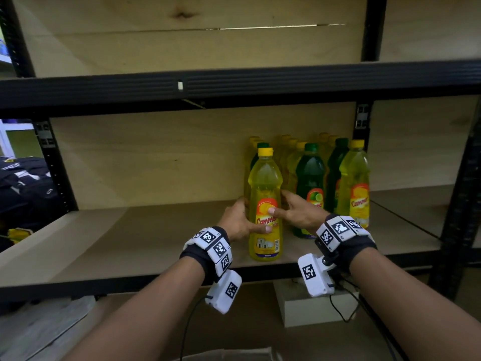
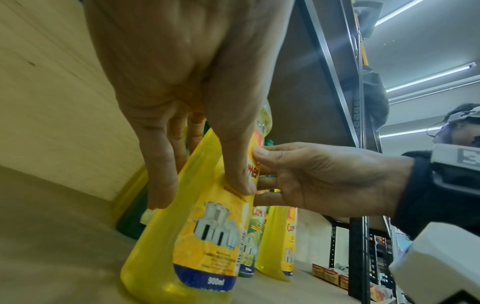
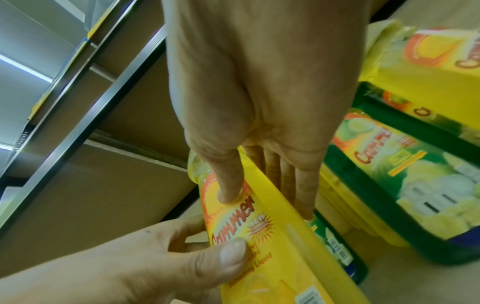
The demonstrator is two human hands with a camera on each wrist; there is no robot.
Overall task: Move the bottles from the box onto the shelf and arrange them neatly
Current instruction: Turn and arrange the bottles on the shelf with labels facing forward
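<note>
Shelf [image 1: 130, 246], yellow bottle [image 1: 265, 178] between fingers [image 1: 270, 211]

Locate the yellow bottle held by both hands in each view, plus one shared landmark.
Head: yellow bottle stands upright at centre, on the shelf board's front edge.
Left wrist: lower centre, under the left hand.
Right wrist: bottom centre, leaning, below the right hand.
Shared landmark: the orange label, with both thumbs on it.
</note>
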